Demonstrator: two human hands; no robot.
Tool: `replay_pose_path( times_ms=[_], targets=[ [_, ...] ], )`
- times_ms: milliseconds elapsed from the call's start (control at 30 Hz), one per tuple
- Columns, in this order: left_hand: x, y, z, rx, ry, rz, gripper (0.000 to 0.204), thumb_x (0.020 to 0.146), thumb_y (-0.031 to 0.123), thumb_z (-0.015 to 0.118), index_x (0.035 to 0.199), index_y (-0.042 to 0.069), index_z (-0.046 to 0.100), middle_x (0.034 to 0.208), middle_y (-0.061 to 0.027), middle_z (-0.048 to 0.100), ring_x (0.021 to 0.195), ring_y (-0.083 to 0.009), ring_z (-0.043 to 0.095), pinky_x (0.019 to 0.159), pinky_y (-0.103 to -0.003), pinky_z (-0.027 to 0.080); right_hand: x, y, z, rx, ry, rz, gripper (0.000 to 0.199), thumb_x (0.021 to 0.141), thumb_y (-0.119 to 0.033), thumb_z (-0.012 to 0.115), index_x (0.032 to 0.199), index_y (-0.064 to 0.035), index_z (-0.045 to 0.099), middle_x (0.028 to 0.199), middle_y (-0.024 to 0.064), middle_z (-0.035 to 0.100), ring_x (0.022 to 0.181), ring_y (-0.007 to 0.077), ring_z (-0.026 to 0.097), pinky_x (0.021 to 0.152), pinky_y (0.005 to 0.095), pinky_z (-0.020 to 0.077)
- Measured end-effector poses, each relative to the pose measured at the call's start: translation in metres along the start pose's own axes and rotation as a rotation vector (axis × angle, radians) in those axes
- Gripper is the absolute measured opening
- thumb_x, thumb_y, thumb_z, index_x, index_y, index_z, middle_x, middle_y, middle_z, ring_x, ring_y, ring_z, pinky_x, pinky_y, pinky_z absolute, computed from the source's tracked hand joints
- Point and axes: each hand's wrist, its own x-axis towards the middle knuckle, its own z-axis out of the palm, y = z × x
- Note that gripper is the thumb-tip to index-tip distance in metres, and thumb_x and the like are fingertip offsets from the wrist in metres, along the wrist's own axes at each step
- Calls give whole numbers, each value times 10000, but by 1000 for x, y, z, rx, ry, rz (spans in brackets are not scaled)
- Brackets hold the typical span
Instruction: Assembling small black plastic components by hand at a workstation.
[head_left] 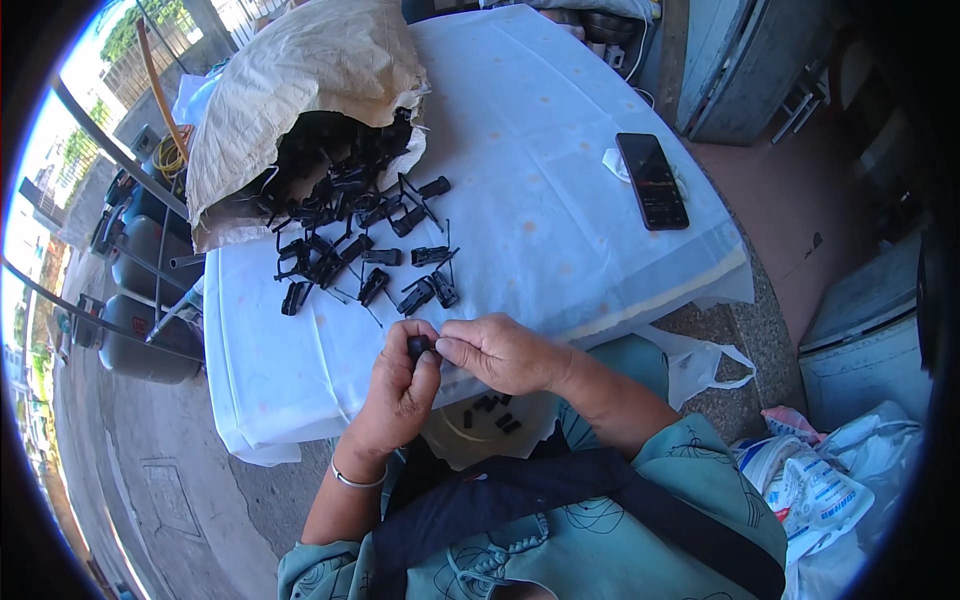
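Held in the left hand (398, 388), with fingers curled closed and thumb pressed over: one small black plastic part (419, 346). Location of part: above the near edge of the cloth-covered counter (560, 180). Positioned at its right side: right hand (510, 355), with thumb brought in against bent fingers; cannot tell whether gripping anything, owing to hidden fingertips. Scattered on the counter just beyond the hands: loose black parts (420, 289), some with thin stems. Heaped farther back, at the open mouth of a beige woven sack (310, 75): more black parts. Toward the right edge: dark phone (652, 180). Below the hands: pale container (446, 440) with small black pieces (489, 403) inside.
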Motion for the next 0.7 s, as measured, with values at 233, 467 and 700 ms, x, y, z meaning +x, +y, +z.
replay_pose_path(
  times_ms=[233, 467, 700],
  targets=[
    [-2, 0, 5, 103, 49, 20, 156, 843, 3, 438, 1000, 1, 428, 695, -83, 467, 592, -146, 429, 558, -274, 389, 0, 5, 7, -262, 47, -73, 170, 897, -172, 524, 828, -17, 522, 630, 163, 522, 552, 331, 488, 533, 373, 418],
    [2, 8, -1, 389, 83, 206, 224, 837, 18, 476, 1057, 5, 440, 728, -137, 528, 608, -268, 526, 581, -331, 436, 3, 8, 7, -314, 93, -108, 158, 855, -181, 577, 811, -39, 524, 651, 157, 543, 624, 358, 565, 530, 395, 435],
    [-3, 21, -3, 821, 61, 193, 416, 785, 77, 627, 1181, 61, 501, 989, -162, 590, 734, -309, 581, 649, -345, 486, 18, 30, -3, -995, 374, -54, 295, 780, -248, 645, 955, -52, 510, 692, 96, 595, 606, 285, 600, 523, 366, 472]
  ],
)
